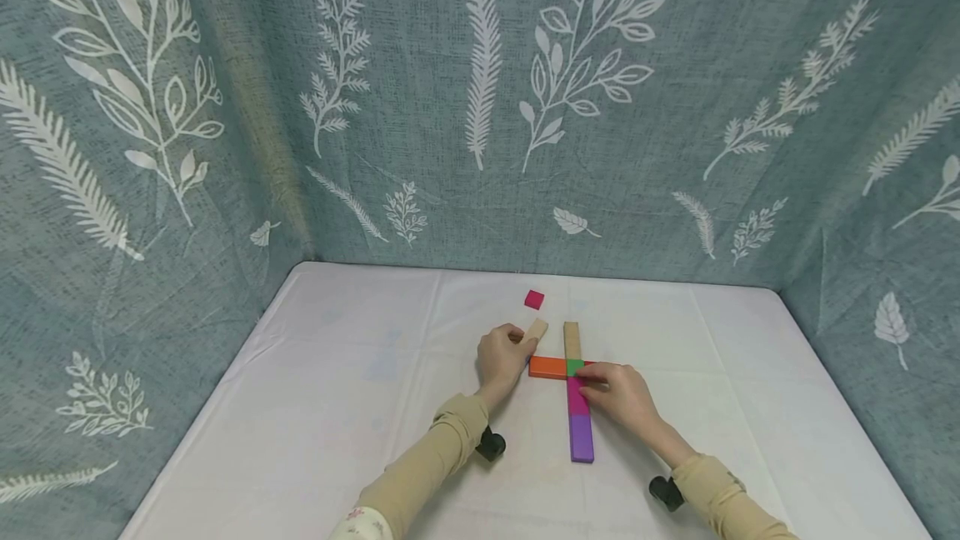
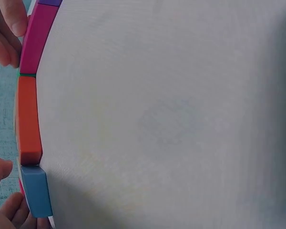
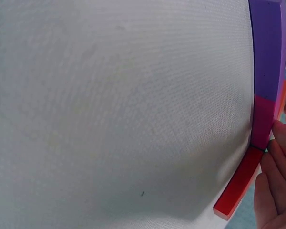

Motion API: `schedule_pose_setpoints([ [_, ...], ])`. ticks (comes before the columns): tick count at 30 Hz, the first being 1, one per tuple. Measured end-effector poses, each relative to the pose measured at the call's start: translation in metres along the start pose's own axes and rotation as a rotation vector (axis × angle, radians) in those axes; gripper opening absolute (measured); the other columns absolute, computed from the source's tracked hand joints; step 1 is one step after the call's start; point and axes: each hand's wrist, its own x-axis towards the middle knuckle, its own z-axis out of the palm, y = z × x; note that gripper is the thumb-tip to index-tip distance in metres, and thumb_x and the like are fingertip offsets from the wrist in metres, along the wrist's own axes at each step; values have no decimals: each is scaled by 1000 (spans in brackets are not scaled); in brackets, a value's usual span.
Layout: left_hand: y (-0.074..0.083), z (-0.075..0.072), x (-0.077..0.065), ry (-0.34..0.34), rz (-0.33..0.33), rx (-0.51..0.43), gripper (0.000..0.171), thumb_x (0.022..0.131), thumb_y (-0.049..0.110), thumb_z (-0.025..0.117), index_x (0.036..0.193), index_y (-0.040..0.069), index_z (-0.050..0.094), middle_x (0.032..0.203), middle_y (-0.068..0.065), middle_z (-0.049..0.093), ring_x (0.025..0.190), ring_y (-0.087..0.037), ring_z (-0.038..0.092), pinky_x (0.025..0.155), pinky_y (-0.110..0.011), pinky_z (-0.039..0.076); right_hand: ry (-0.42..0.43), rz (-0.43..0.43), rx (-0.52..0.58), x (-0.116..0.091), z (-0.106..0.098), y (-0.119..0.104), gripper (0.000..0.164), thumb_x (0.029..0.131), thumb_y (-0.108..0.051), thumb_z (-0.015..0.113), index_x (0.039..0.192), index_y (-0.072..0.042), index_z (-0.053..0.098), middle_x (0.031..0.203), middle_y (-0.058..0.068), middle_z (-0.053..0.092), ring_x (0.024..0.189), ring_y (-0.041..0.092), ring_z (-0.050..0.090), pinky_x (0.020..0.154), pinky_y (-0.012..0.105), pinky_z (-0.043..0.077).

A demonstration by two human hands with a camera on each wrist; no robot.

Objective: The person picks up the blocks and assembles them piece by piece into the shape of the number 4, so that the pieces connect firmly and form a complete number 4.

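Observation:
Several coloured blocks form a cross: orange (image 1: 547,367) on the left, green (image 1: 574,367) at the centre, red (image 3: 238,183) on the right, magenta (image 1: 578,397) and purple (image 1: 581,438) toward me, plain wood (image 1: 572,340) beyond. My left hand (image 1: 504,361) holds a blue block (image 2: 36,191) against the orange block's left end. That hand mostly hides the blue block in the head view. Fingers of my right hand (image 1: 618,394) rest by the centre, touching the magenta block and the inner end of the red one.
A loose wooden block (image 1: 536,329) lies slanted just past my left fingertips. Farther back is a small crimson block (image 1: 534,299). All of this stands on a white-covered table (image 1: 315,373), with a teal leaf-patterned curtain (image 1: 420,107) behind.

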Motion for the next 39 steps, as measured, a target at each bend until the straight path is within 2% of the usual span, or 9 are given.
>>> schedule_pose_setpoints([
  [4, 1, 0, 6, 25, 21, -42, 23, 79, 25, 76, 88, 4, 73, 83, -7, 73, 78, -19, 67, 66, -31, 52, 1, 8, -4, 0, -1, 1, 26, 75, -4, 77, 101, -4, 73, 99, 9, 73, 94, 24, 69, 81, 38, 56],
  [8, 4, -3, 20, 39, 70, -86, 23, 81, 21, 74, 92, 1, 73, 88, -10, 74, 85, -23, 68, 74, -36, 54, 5, 5, 2, 1, -2, 2, 26, 74, -3, 77, 101, -3, 73, 98, 9, 74, 94, 24, 69, 81, 38, 56],
  [16, 11, -15, 55, -17, 164, -145, 25, 83, 13, 71, 103, -2, 70, 101, -16, 72, 97, -31, 66, 87, -41, 52, -4, -2, 0, 3, -6, 4, 27, 75, -4, 77, 102, -3, 73, 99, 10, 73, 95, 25, 69, 81, 39, 56],
  [25, 20, -24, 85, -87, 299, -118, 29, 86, 13, 69, 112, -1, 68, 112, -15, 69, 107, -28, 64, 94, -37, 50, 9, -6, 13, 3, -6, 6, 27, 74, -5, 77, 101, -3, 73, 98, 9, 74, 94, 24, 69, 82, 39, 55],
  [31, 23, -25, 94, -148, 370, -117, 31, 86, 9, 69, 114, -3, 66, 115, -17, 68, 109, -31, 63, 95, -38, 50, -11, 7, 20, 2, -4, 6, 28, 76, -5, 77, 103, -4, 73, 100, 8, 73, 95, 22, 69, 83, 38, 55],
  [39, 17, -17, 96, -263, 382, -51, 37, 87, 8, 66, 121, -8, 60, 121, -21, 64, 113, -34, 60, 97, -41, 48, -7, 23, 31, 0, -4, 6, 27, 75, -3, 77, 102, -4, 73, 99, 7, 74, 94, 22, 69, 82, 37, 56],
])
